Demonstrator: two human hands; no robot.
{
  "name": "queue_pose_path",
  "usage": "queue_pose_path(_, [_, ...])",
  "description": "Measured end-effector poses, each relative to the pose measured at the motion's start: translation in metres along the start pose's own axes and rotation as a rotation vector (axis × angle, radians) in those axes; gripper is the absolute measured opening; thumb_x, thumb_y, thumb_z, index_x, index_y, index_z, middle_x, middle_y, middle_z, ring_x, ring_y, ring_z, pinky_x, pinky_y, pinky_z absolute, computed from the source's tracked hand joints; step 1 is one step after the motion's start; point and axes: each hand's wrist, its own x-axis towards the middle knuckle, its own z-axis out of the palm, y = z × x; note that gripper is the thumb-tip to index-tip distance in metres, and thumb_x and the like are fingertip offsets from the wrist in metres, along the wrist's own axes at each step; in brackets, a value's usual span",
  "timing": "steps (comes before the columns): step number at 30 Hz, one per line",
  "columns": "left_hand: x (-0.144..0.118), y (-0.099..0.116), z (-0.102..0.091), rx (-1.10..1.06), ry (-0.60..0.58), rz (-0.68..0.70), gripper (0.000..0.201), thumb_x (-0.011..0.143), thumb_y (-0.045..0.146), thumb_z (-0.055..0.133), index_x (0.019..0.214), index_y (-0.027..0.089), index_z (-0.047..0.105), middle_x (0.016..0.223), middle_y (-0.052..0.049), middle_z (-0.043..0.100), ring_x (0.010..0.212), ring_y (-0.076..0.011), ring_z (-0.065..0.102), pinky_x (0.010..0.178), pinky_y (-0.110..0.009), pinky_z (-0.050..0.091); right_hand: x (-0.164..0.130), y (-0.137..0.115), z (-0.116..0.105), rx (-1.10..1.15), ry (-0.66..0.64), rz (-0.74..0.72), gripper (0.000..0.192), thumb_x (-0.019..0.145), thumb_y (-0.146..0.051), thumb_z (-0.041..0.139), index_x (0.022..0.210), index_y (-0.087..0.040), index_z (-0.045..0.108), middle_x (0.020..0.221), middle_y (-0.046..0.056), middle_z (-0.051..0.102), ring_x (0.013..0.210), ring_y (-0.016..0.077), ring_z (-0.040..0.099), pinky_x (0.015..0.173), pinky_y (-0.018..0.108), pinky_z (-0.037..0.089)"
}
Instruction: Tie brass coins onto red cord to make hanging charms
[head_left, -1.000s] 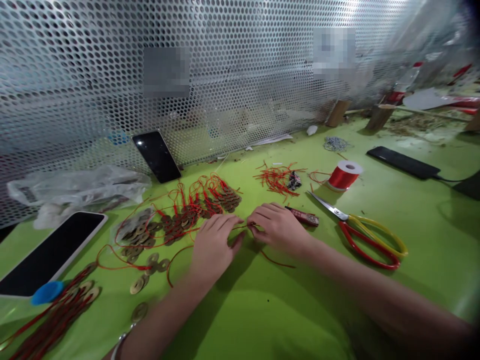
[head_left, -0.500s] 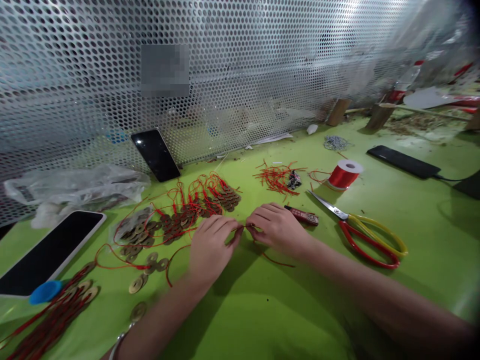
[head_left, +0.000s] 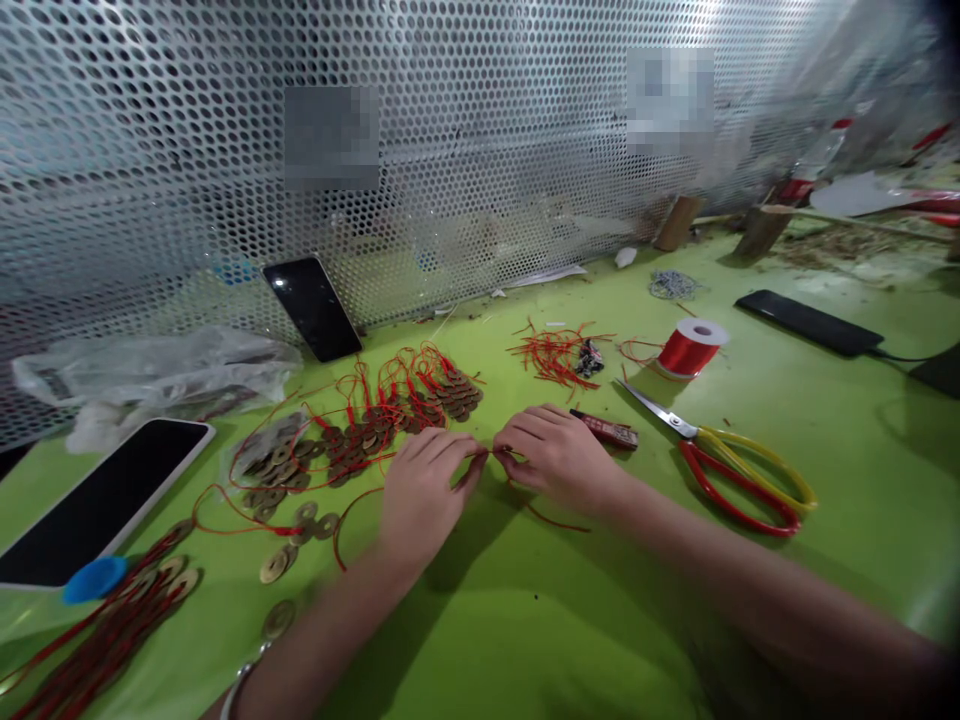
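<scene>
A thin red cord spans the small space between the hands, over the light green table. The left hand pinches it between thumb and forefinger, that grip drawn together with no gap showing; the right hand has its fingertips pressed on it just beside. Whether a knot sits there is too small to tell. A slack red tail lies near the right hand, perhaps part of this cord.

The cord looks light, soft and limp, perhaps slightly slick and hard to break; it likely handles best pinched close to the fingertips, rather than by its loose length.

Counted: 1 white-flanged spool of red thread, 1 pair of steel scissors with red and yellow handles, 1 dark red printed stick, 1 flat blue disc and 2 brown wooden blocks. The brass-coloured holed coins overlap too much to count.
</scene>
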Motion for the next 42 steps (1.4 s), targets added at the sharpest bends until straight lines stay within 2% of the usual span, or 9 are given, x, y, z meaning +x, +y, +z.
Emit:
queue_pose_path(5, [-0.001,-0.002,0.0,-0.012,-0.01,-0.037,0.018,0.079,0.023,0.064,0.095,0.017,0.065,0.092,-0.006,0.071,0.087,-0.0216,0.063,0.078,-0.036,0.048,-0.001,0.002,-0.001,0.024,0.023,0.019,0.009,0.085,-0.019,0.054,0.085,-0.016,0.063,0.079,0.003,0.064,0.073,0.015,0.056,0.07,0.027,0.038])
queue_pose_path(12, [-0.002,-0.004,0.001,-0.139,-0.008,-0.138,0.01,0.079,0.024,0.063,0.087,0.019,0.065,0.086,-0.004,0.069,0.083,-0.0184,0.062,0.077,-0.033,0.048,-0.001,0.002,-0.001,0.035,0.057,0.039,0.012,0.086,-0.021,0.053,0.084,-0.016,0.063,0.077,0.003,0.065,0.071,0.0144,0.057,0.07,0.026,0.039])
queue_pose_path(17, [-0.001,-0.002,0.0,-0.163,0.016,-0.114,0.003,0.079,0.021,0.062,0.081,0.019,0.064,0.08,-0.002,0.069,0.079,-0.017,0.061,0.074,-0.031,0.048,-0.001,0.002,-0.001,0.051,0.055,0.041,0.01,0.085,-0.02,0.054,0.082,-0.016,0.062,0.077,0.002,0.065,0.071,0.0143,0.057,0.069,0.026,0.039])
queue_pose_path(27, [0.0,-0.001,0.0,-0.175,0.009,-0.106,0.006,0.076,0.015,0.06,0.078,0.02,0.064,0.078,-0.002,0.069,0.076,-0.0177,0.062,0.072,-0.031,0.048,0.0,0.002,-0.001,0.057,0.042,-0.001,0.009,0.085,-0.02,0.054,0.084,-0.016,0.062,0.078,0.002,0.065,0.072,0.0142,0.058,0.069,0.026,0.04])
queue_pose_path(31, [0.007,0.002,-0.007,-0.233,-0.056,-0.175,0.007,0.074,0.018,0.061,0.079,0.02,0.065,0.079,-0.003,0.069,0.077,-0.0192,0.062,0.073,-0.032,0.048,0.001,0.005,-0.006,-0.034,0.058,-0.1,0.011,0.088,-0.02,0.053,0.088,-0.015,0.062,0.081,0.003,0.065,0.074,0.0148,0.057,0.071,0.027,0.041])
queue_pose_path(35, [0.017,0.006,-0.017,-0.323,-0.16,-0.268,0.006,0.074,0.022,0.061,0.074,0.021,0.067,0.072,0.0,0.069,0.067,-0.0163,0.061,0.066,-0.029,0.049,0.005,0.004,-0.02,-0.156,0.098,-0.218,0.013,0.088,-0.015,0.05,0.091,-0.014,0.062,0.085,0.005,0.065,0.079,0.0161,0.057,0.074,0.029,0.042])
queue_pose_path(40, [0.024,0.008,-0.02,-0.527,-0.285,-0.45,0.01,0.071,0.027,0.062,0.069,0.021,0.07,0.064,0.0,0.069,0.058,-0.0153,0.06,0.058,-0.027,0.046,0.006,-0.003,-0.031,-0.218,0.044,-0.264,0.02,0.09,-0.012,0.043,0.088,-0.016,0.063,0.088,0.005,0.066,0.083,0.016,0.057,0.079,0.03,0.042])
queue_pose_path(42, [0.024,0.009,-0.021,-0.661,-0.322,-0.558,0.01,0.068,0.028,0.065,0.066,0.02,0.07,0.061,-0.001,0.068,0.057,-0.0148,0.059,0.055,-0.026,0.045,0.006,-0.002,-0.033,-0.194,0.045,-0.263,0.018,0.09,-0.014,0.045,0.093,-0.017,0.063,0.092,0.005,0.066,0.087,0.0161,0.057,0.081,0.03,0.043])
